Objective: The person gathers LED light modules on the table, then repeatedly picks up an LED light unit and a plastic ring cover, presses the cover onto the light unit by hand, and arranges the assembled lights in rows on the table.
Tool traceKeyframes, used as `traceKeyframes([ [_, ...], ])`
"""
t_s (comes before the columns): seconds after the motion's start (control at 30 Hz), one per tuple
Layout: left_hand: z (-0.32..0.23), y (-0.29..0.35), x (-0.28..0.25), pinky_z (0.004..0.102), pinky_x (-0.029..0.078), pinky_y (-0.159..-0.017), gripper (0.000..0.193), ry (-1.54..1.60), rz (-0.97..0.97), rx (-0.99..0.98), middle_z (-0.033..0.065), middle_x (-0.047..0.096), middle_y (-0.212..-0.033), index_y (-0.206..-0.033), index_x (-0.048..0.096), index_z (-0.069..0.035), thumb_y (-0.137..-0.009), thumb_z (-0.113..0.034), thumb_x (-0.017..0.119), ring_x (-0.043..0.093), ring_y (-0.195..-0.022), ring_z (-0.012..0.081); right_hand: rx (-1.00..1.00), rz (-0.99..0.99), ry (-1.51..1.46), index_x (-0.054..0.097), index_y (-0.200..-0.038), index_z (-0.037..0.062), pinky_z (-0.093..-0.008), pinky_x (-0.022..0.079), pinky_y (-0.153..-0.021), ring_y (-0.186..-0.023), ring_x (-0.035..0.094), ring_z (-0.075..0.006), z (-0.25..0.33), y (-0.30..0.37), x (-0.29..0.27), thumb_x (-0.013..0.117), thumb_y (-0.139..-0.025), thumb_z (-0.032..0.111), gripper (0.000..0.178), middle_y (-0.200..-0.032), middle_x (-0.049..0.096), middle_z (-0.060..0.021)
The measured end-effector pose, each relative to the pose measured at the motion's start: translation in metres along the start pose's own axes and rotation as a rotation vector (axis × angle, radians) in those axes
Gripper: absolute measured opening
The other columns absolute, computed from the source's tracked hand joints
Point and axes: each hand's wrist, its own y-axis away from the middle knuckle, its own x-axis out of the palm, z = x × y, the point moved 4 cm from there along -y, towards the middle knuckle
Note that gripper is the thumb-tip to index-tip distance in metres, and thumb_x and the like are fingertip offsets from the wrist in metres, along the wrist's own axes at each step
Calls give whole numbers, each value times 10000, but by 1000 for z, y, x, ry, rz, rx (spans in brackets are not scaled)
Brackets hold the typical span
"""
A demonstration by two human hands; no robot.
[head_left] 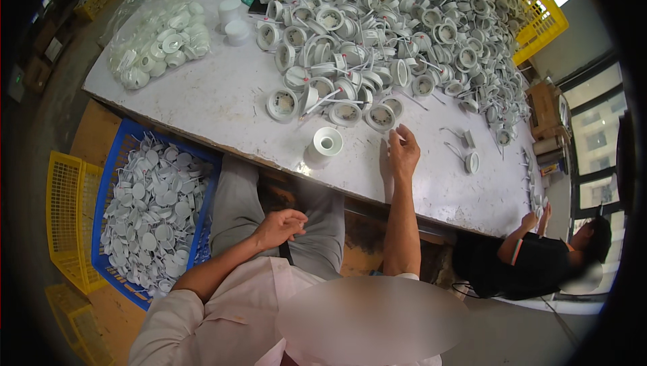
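Note:
My right hand [404,155] reaches over the white table with its fingers apart and holds nothing. Its fingertips are right beside a round white lamp housing [381,117] at the near edge of the heap; whether they touch it I cannot tell. Over my lap hovers my left hand [282,226], empty, its fingers loosely bent and apart. A white flanged cup-shaped part [327,142] stands alone on the table in front of me. Behind it spreads a big heap of white lamp housings [350,49], many with wires and small red tips.
To my left, a blue basket [121,157] holds many white discs with wires, beside yellow crates [64,218]. A clear bag [158,42] of white cups lies on the table [222,96]. A yellow crate [549,15] stands at back right. A co-worker [532,258] sits at right.

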Motion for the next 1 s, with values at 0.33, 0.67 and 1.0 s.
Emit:
traceKeyframes([
  [0.33,1,6,-5,253,508,-684,274,-36,-36,23,101,637,-1107,-1173,545,8,-926,-109,530,645,-969,171,-444,96,557,641,-982,94,-390,502,-643,-725,652,-246,67,19,74,685,-795,288,273,-884,662,-75],
  [0.67,3,15,-18,256,514,-699,277,-31,-84,35,109,625,-1145,-1179,545,3,-929,-116,522,642,-970,168,-782,118,462,671,-953,102,-380,487,-704,-800,592,-261,119,20,80,693,-750,108,204,-906,636,-60],
  [1.0,-3,22,-26,257,514,-706,283,6,-141,59,102,637,-1115,-1177,552,-5,-925,-131,533,637,-974,155,-1086,501,714,712,-896,160,-368,437,-865,-1054,525,-247,135,0,132,720,-681,139,216,-1062,609,-17],
])
